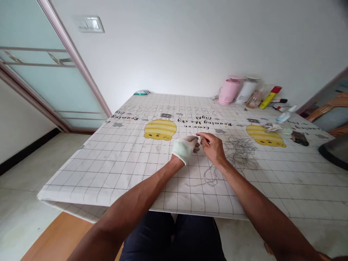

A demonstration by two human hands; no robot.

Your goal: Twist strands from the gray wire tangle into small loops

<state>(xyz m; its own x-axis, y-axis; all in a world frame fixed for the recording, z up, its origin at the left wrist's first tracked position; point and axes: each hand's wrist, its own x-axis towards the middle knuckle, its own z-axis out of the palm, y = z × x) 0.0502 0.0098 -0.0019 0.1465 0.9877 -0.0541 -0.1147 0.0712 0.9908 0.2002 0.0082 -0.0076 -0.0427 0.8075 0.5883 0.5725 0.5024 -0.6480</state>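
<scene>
My left hand (187,146), in a pale glove with a light green cuff, is closed above the middle of the table. Close beside it, my bare right hand (212,145) is also closed, with thumb and index finger pinched toward the glove. Whatever lies between the fingertips is too thin or hidden to make out. A loose tangle of thin grey wire (240,152) spreads on the table just right of my right hand. Some looser strands (210,177) curl nearer the front edge, below the hands. Farther back, several small bent wire loops (154,108) lie in rows.
A white checked tablecloth (108,170) with yellow bear prints covers the table. At the back right stand a pink cylinder (229,91), a white cylinder (246,90) and a yellow-red box (270,97). A crumpled glove (280,127) and a dark object (299,138) lie to the right.
</scene>
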